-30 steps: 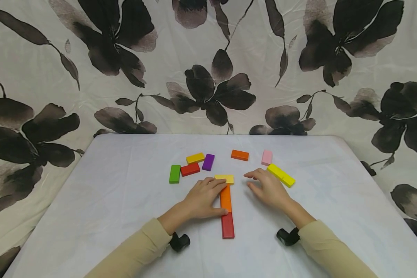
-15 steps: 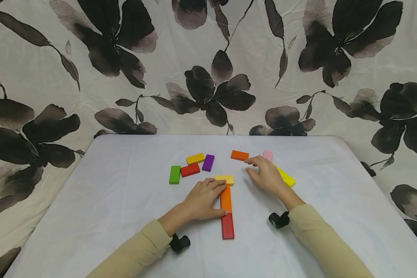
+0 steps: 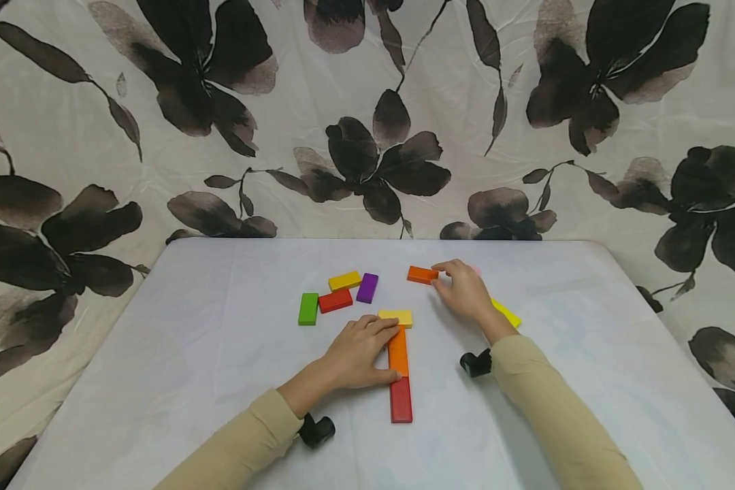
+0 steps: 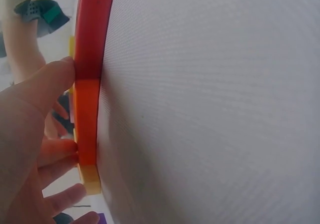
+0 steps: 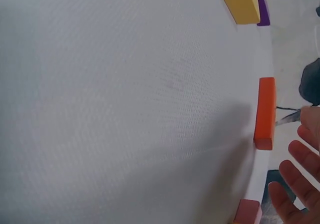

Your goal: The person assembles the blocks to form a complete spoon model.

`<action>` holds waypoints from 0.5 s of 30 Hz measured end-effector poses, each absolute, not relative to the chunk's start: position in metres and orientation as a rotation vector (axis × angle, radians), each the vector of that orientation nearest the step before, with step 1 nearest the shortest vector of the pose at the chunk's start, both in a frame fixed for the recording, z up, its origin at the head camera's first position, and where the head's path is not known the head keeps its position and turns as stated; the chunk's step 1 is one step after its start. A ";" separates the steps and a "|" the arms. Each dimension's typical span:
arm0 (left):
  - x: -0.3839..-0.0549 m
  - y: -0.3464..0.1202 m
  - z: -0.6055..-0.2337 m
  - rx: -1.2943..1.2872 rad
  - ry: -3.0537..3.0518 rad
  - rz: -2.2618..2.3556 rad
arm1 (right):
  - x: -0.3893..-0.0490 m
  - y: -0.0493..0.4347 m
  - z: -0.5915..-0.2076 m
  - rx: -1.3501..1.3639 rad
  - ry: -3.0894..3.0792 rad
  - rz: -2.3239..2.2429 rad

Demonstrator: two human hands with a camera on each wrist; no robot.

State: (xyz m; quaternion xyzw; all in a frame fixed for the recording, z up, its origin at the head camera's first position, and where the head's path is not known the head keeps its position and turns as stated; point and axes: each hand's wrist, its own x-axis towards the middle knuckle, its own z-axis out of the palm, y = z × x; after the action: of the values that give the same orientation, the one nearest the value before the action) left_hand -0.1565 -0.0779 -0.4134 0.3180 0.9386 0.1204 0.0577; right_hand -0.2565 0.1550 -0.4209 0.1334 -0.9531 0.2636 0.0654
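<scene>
Laid flat beside the left hand point(image 3: 356, 354) on a white-covered surface point(image 3: 159, 381): a long red block point(image 3: 401, 401) and a long orange block point(image 3: 399, 354) end to end, with a pale yellow block point(image 3: 395, 318) crosswise at the fingertips. Spread along this row with fingers only slightly bent, the thumb at the red-orange joint and the index fingertip on orange, without a grip on either. Cut off by the upper edge of the left wrist view: the thumb-side end of red.

Just off the thumb and index finger of the right hand point(image 3: 464, 292): a short orange block point(image 3: 422, 274), lying flat. Loosely extended at the fingers, thumb and index parted, with no hold visible; impossible to tell from the head view whether in contact, but apparently apart in the right wrist view, despite cropping at the frame edge.

Almost wholly hidden behind the right hand: a pink block point(image 3: 477, 271). Partly covered by the same wrist: a bright yellow block point(image 3: 507, 313). Grouped beyond the left hand: a golden yellow block point(image 3: 344, 281), purple block point(image 3: 367, 288), short red block point(image 3: 335, 301) and green block point(image 3: 308, 309).
</scene>
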 end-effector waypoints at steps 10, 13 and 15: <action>-0.157 -0.077 -0.413 0.944 2.846 0.354 | -0.269 0.149 -0.426 0.376 -2.925 0.739; -0.157 -0.077 -0.413 0.942 2.846 0.346 | -0.272 0.148 -0.428 0.366 -2.958 0.715; -0.157 -0.077 -0.413 0.941 2.847 0.340 | -0.273 0.147 -0.429 0.358 -2.976 0.704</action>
State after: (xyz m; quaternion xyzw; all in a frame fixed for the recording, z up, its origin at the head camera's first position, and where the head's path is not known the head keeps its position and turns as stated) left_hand -0.1569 -0.0770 -0.4134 0.3111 0.9416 0.1125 0.0622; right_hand -0.2730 0.1470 -0.4288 0.1164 -0.9660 0.2286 0.0313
